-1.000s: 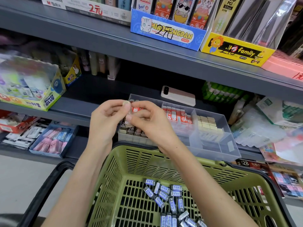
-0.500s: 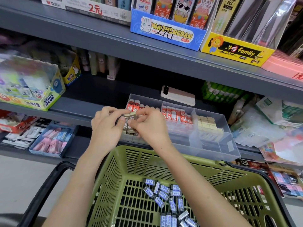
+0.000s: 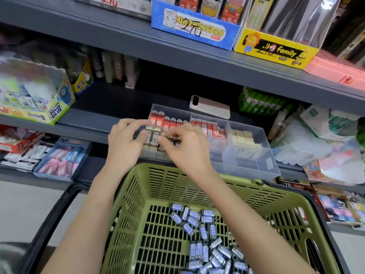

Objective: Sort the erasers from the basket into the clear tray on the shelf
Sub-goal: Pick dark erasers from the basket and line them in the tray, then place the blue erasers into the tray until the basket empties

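A clear tray (image 3: 249, 168) with compartments sits on the shelf, holding red-sleeved erasers (image 3: 165, 121), cream erasers (image 3: 243, 139) and brown 2B erasers (image 3: 153, 139). Both hands are over its front-left compartment. My left hand (image 3: 124, 143) holds the upright brown erasers between thumb and curled fingers. My right hand (image 3: 186, 148) pinches a brown eraser just beside them, its lower part hidden by my fingers. Below, a green basket (image 3: 256, 187) holds several blue-sleeved erasers (image 3: 199, 228) loose on its bottom.
A pink phone (image 3: 209, 110) lies behind the tray. A glue display box (image 3: 49, 110) stands at the left, green packs (image 3: 261, 102) and plastic-wrapped goods (image 3: 300, 143) at the right. The upper shelf edge (image 3: 178, 52) overhangs. A blue box of pink erasers (image 3: 63, 159) sits lower left.
Both hands have come down from in front of the tray into its front-left compartment, carrying a brown eraser down among the other brown ones.
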A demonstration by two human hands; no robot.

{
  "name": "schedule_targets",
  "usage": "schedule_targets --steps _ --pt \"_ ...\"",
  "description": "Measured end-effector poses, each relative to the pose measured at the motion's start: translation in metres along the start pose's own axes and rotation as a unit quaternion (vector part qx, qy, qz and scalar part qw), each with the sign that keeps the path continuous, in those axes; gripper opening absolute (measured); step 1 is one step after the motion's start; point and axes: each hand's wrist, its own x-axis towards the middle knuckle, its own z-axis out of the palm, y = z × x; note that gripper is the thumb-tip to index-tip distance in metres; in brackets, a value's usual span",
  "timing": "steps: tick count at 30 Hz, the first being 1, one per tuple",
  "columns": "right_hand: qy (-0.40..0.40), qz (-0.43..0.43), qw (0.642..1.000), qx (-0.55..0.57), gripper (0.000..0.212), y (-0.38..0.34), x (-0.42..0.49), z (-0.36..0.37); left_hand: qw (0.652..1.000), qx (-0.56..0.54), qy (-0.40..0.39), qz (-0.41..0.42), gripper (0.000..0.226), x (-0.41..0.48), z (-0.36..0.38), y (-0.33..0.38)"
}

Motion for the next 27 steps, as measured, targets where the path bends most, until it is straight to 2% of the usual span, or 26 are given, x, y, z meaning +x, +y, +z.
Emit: schedule_targets --steps 3,5,7,9,12,14,15,17,19,21,23,25,27 --pt "0.023 -0.028 0.991 0.13 0.011 0.017 -0.026 -0.024 0.998 0.004 0.054 0.015 0.027 -0.012 -0.002 0.007" --pt "0.037 -0.038 0.98 0.19 0.005 0.035 -0.053 -0.036 0.993 -0.009 0.108 0.054 0.021 -0.025 -0.003 0.015" --pt "0.026 -0.015 0.977 0.209 0.005 0.059 -0.082 -0.041 0.985 -0.027 0.133 0.111 0.018 -0.042 0.0 0.023" --pt "-0.019 0.044 0.979 0.198 0.006 0.088 -0.11 -0.039 0.981 -0.028 0.106 0.159 0.015 -0.06 0.008 0.028" --pt "-0.188 0.155 0.966 0.085 0.009 0.141 -0.148 -0.03 0.979 0.01 -0.025 0.202 0.013 -0.087 0.032 0.029" --pt "-0.308 0.172 0.936 -0.008 0.033 0.174 -0.175 -0.02 0.961 0.061 -0.172 0.208 0.014 -0.104 0.055 0.022" --pt "-0.347 0.16 0.923 -0.042 0.043 0.186 -0.187 -0.015 0.941 0.096 -0.252 0.202 0.019 -0.112 0.067 0.017" --pt "-0.39 0.123 0.908 -0.093 0.064 0.204 -0.207 -0.005 0.88 0.184 -0.395 0.189 0.035 -0.129 0.091 0.005" --pt "-0.414 0.094 0.896 -0.13 0.086 0.214 -0.22 0.005 0.817 0.242 -0.492 0.181 0.054 -0.145 0.111 -0.011" --pt "-0.434 0.055 0.879 -0.191 0.102 0.22 -0.226 0.015 0.771 0.275 -0.552 0.155 0.073 -0.162 0.126 -0.029" --pt "-0.451 0.014 0.857 -0.249 0.11 0.222 -0.23 0.024 0.746 0.306 -0.576 0.135 0.089 -0.175 0.139 -0.046" --pt "-0.455 -0.003 0.849 -0.267 0.109 0.223 -0.23 0.029 0.745 0.32 -0.572 0.126 0.098 -0.186 0.15 -0.059" --pt "-0.452 0.0 0.857 -0.248 0.103 0.226 -0.228 0.029 0.76 0.318 -0.553 0.125 0.1 -0.194 0.16 -0.066"
